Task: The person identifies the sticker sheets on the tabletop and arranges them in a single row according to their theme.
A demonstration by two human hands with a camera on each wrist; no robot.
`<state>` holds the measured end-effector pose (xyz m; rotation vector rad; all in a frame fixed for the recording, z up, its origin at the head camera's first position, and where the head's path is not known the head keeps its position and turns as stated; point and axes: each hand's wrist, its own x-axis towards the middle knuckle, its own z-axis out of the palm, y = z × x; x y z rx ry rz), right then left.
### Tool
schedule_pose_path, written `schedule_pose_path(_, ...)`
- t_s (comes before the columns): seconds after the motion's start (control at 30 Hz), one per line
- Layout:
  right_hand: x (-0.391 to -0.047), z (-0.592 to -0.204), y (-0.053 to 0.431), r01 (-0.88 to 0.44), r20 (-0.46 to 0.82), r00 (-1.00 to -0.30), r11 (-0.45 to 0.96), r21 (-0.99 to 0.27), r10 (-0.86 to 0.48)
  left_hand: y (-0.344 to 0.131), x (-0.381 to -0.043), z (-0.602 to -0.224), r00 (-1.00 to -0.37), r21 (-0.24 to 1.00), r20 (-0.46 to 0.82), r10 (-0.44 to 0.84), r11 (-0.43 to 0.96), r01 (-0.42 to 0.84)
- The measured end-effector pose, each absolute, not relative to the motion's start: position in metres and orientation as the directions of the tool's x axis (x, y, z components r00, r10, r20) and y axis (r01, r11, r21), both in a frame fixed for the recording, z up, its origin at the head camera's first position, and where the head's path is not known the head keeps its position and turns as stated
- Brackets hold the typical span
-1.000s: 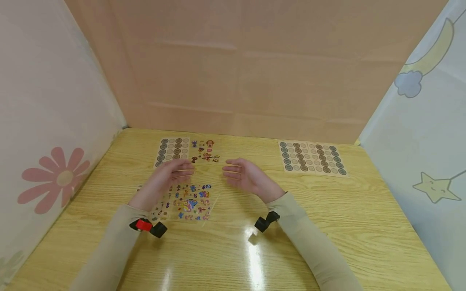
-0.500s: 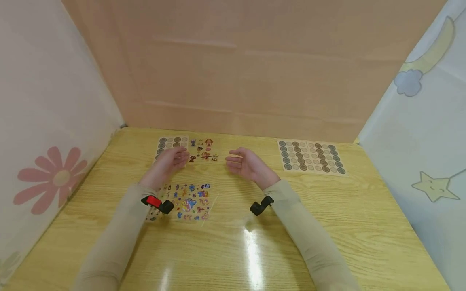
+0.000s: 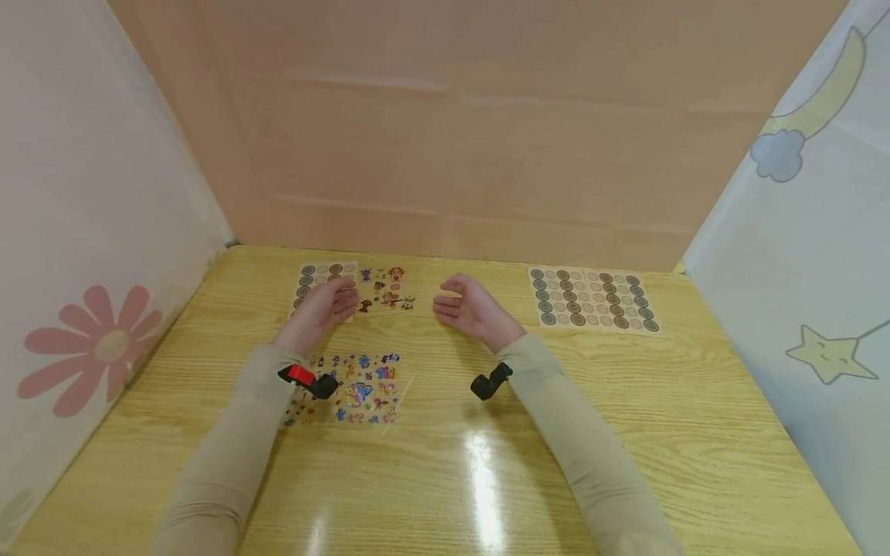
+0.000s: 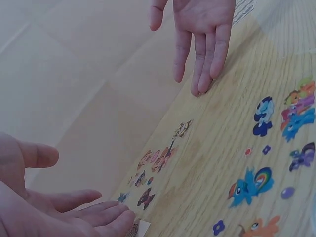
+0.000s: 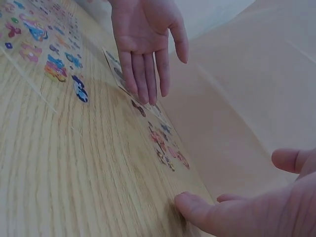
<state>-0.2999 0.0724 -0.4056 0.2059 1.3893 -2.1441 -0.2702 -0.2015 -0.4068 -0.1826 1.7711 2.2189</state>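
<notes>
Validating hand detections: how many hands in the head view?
2: the left hand, in front of the left circle-patterned sheet, and the right hand, between the cartoon stickers and the circles at right. No third hand visible.

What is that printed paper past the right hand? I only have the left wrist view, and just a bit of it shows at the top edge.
Observer: The head view shows printed paper with columns of round pictures, well to the right of the right hand.
Operator: And the paper corner beside the left hand?
Observer: It belongs to another pale sheet with round pictures in columns; the left hand hides part of it from the head camera.
Operator: Anything on the left wrist itself?
Observer: Yes, a black device with a red part.
</notes>
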Motion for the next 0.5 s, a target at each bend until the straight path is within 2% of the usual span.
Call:
schedule_pose_path(0.37, -0.3097, -0.4032, 0.0640, 0.548, -0.410, -0.811, -0.296, -0.782, -0.418, -0.1972, -0.2729, -0.4046, -0.943, 0.931, -0.306, 0.134, -0.163, -0.325)
schedule_pose_path(0.5, -0.3107, -0.4028, 0.0622, 0.558, -0.419, -0.802, -0.286, -0.779, -0.425, -0.1959, -0.2739, -0.4055, -0.939, 0.922, -0.319, 0.125, -0.190, -0.338)
